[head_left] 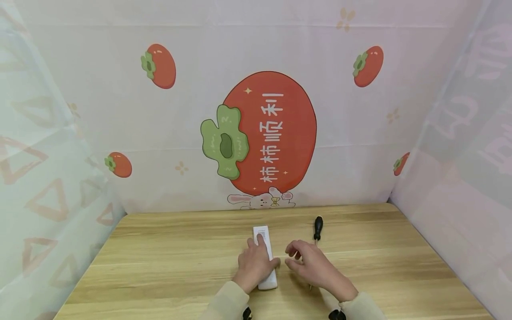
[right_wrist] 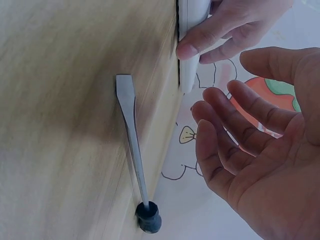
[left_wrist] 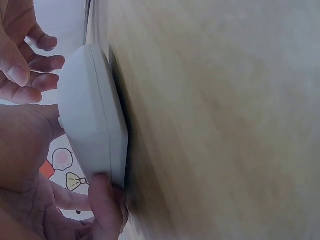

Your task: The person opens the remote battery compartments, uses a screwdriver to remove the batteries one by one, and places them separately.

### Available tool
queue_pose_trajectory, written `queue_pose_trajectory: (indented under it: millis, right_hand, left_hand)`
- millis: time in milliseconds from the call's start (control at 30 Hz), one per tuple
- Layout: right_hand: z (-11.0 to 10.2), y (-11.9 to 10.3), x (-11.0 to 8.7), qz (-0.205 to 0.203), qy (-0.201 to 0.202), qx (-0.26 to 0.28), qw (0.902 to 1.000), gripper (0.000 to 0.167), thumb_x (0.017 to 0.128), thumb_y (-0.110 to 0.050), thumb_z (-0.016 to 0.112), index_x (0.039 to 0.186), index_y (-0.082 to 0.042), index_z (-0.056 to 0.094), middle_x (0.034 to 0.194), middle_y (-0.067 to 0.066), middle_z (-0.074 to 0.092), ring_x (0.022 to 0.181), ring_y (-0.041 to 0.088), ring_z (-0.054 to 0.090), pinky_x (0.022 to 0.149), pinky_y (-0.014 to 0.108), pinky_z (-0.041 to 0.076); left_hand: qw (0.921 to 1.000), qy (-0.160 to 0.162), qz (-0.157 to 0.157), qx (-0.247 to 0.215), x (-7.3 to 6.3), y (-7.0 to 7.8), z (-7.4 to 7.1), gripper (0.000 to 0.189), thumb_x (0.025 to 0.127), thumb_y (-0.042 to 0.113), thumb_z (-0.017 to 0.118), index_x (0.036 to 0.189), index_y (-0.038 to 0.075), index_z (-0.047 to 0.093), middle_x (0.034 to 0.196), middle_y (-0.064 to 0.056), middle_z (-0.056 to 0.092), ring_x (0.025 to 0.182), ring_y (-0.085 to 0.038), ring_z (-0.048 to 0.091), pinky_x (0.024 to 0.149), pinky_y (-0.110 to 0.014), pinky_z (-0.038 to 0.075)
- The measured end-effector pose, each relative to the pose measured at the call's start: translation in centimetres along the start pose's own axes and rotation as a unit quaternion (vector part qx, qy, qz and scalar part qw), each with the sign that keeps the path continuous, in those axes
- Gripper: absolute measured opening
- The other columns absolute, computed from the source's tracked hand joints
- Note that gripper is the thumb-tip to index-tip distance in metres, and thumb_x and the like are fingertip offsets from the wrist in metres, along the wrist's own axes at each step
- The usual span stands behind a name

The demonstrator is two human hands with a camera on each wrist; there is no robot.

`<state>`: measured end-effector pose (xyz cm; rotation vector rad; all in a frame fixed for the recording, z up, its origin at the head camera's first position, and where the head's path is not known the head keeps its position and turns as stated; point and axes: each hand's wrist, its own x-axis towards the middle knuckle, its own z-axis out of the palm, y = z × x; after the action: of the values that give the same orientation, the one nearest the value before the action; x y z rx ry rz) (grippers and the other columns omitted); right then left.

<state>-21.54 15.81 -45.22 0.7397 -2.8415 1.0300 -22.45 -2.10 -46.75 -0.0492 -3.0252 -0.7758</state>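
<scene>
White device (head_left: 267, 245) lies left of black-handled screwdriver (head_left: 318, 227).

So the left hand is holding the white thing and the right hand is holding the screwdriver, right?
Not quite: the right hand isn't holding the screwdriver; the right wrist view shows it lying on the table. The left hand is holding the white thing.

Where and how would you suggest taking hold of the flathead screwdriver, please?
I'd grip the flathead screwdriver by its black handle, coming from above with the right hand reaching forward. It lies flat, with the thick handle at the far end and the flat metal tip at the near end.
</scene>
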Motion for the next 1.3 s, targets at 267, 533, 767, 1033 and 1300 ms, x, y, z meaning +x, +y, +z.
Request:
queue_pose_trajectory:
  millis: [267,533,767,1033,1300]
  right_hand:
    - [-0.26,-0.22,0.00,-0.001,-0.001,0.004,1.0000,0.013,0.093,-0.012,0.072,0.105,-0.008,0.068,0.097,-0.001,0.066,0.085,0.012,0.059,0.072,0.030,0.051]
    - [-0.24,-0.25,-0.08,-0.003,-0.008,0.007,0.9999,0.014,0.093,-0.011,0.073,0.105,-0.007,0.068,0.097,-0.001,0.066,0.085,0.012,0.059,0.072,0.030,0.052]
    - [-0.22,-0.39,-0.04,0.000,-0.013,0.008,0.9999,0.014,0.094,-0.012,0.072,0.106,-0.006,0.068,0.098,0.001,0.067,0.086,0.013,0.060,0.073,0.031,0.052]
    - [-0.24,-0.55,0.01,0.001,-0.015,0.010,0.9998,0.014,0.094,-0.012,0.072,0.107,-0.006,0.068,0.099,0.001,0.067,0.087,0.014,0.060,0.074,0.033,0.053]
    - [-0.21,-0.73,-0.03,-0.003,-0.022,0.011,0.9997,0.016,0.094,-0.013,0.072,0.108,-0.007,0.067,0.100,0.001,0.065,0.087,0.014,0.060,0.073,0.031,0.052]
  left_hand:
    - [1.0000,0.001,0.003,-0.007,-0.14,-0.09,-0.13,0.092,0.079,0.041,0.085,0.144,-0.009,0.045,0.113,-0.028,0.053,0.073,-0.032,0.057,0.064,-0.049,0.049]
    - [0.9999,-0.014,0.005,-0.006,-0.47,-0.18,-0.30,0.091,0.078,0.039,0.085,0.143,-0.010,0.046,0.104,-0.027,0.051,0.072,-0.033,0.055,0.065,-0.051,0.049]
    - [0.9999,-0.004,0.008,-0.008,-0.25,-0.24,-0.22,0.084,0.078,0.032,0.084,0.140,-0.012,0.047,0.104,-0.027,0.051,0.069,-0.032,0.055,0.062,-0.049,0.050]
    - [0.9999,-0.004,0.005,-0.011,0.41,-0.37,-0.19,0.085,0.078,0.032,0.085,0.141,-0.011,0.047,0.110,-0.029,0.052,0.074,-0.033,0.056,0.065,-0.051,0.051]
    - [0.9993,-0.022,0.018,-0.026,0.16,-0.96,-0.72,0.087,0.080,0.043,0.085,0.140,-0.008,0.049,0.113,-0.028,0.054,0.081,-0.033,0.058,0.067,-0.051,0.051]
